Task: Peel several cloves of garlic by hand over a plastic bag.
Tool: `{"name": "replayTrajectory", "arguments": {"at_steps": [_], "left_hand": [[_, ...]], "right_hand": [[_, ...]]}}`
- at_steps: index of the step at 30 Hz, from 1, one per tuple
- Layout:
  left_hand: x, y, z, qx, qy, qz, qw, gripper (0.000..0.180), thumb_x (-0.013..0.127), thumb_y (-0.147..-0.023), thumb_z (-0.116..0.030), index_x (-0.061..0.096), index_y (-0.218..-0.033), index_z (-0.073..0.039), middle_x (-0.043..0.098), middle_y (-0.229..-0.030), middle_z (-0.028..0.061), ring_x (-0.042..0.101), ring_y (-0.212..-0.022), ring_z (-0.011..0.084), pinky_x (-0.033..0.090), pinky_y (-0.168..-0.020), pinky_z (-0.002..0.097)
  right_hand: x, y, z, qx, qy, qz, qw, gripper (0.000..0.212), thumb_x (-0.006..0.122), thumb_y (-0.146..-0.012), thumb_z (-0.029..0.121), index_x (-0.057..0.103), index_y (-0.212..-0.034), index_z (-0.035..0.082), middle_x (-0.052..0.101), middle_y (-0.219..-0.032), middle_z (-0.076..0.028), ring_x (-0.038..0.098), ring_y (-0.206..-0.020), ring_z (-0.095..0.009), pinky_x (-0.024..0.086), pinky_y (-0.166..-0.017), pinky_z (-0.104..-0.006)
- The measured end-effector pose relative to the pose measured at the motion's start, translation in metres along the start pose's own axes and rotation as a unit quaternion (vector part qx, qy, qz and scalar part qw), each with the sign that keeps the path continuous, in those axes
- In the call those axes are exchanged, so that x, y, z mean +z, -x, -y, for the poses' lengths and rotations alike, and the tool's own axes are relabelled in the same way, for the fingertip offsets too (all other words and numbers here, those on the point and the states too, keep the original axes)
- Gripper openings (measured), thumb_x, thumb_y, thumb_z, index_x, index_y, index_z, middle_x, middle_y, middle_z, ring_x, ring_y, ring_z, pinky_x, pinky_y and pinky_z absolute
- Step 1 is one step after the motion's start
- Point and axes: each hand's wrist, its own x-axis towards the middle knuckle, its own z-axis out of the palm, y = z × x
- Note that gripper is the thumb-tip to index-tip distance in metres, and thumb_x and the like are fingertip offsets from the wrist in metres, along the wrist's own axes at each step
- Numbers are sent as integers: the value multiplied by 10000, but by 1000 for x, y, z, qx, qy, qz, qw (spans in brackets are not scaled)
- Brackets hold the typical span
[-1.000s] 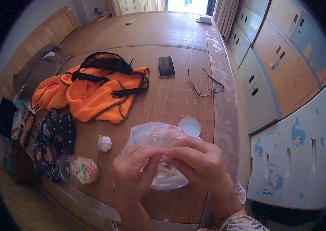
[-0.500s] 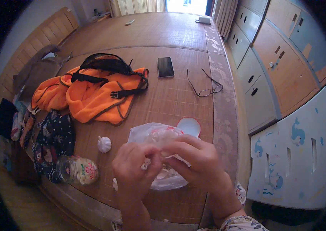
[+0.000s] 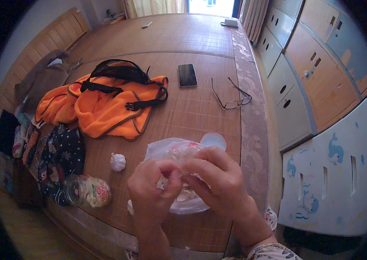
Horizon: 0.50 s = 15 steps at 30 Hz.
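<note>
The transparent jar (image 3: 73,190) of pale garlic cloves (image 3: 90,191) sits at nine o'clock from the left hand (image 3: 154,185), the garlic bulb (image 3: 118,162) at ten. Left fingertips pinch against the right hand's (image 3: 218,180) above the plastic bag (image 3: 155,151); I cannot tell what they grasp. The red-rimmed lid (image 3: 214,140) lies at twelve from the right.

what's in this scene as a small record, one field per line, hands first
hands: left hand and right hand together over the plastic bag
held: too hidden to tell
on bag: pale scraps
left of bag: garlic bulb; see-through jar with pale pieces inside
beyond right hand: round white lid with a red rim
farther off: orange cloth with black straps; dark phone; glasses
surface: brown woven mat
</note>
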Motion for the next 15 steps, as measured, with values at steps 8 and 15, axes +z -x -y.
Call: {"name": "replayTrajectory", "arguments": {"at_steps": [8, 15], "left_hand": [[0, 10, 2, -179, 192, 5, 965, 75, 627, -767, 42, 637, -809, -19, 670, -776, 42, 624, -721, 99, 507, -674, 265], [-3, 8, -7, -195, 375, 4, 906, 98, 550, -849, 58, 628, -881, 8, 680, -864, 51, 620, -789, 86, 506, -739, 241]], "right_hand": [[-7, -2, 4, 52, -111, 19, 992, 265, 751, -755, -11, 669, -1004, 28, 630, -945, -95, 643, -816, -199, 521, -683, -301], [-9, 0, 7, 122, -218, 30, 968, 228, 702, -813, -45, 647, -1032, -14, 637, -1014, -93, 628, -868, -151, 519, -742, -275]]}}
